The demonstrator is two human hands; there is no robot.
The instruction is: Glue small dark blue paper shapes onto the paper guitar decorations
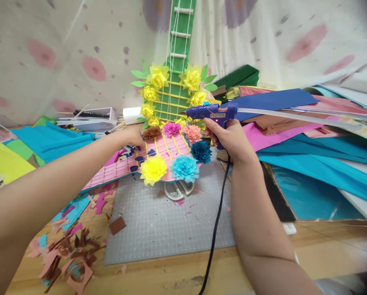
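My right hand (229, 139) grips a blue hot glue gun (212, 112) with a long clear glue stick trailing right; its nozzle points left over the paper flowers. A black cord (216, 229) hangs from it. My left hand (134, 137) reaches out to the left edge of a pink paper guitar (122, 168) and rests beside a brown paper flower (152, 132), fingers curled and partly hidden. Yellow (153, 169), light blue (185, 168), dark blue (201, 151), magenta and pink flowers sit on the pink guitar. A green guitar (177, 53) with yellow flowers stands behind.
A grey cutting mat (161, 225) lies in front, white scissors (179, 190) on it under the pink guitar. Paper scraps (69, 254) litter the wooden table at left. Stacks of coloured paper sheets (318, 159) fill the right side; more sheets and a white box lie left.
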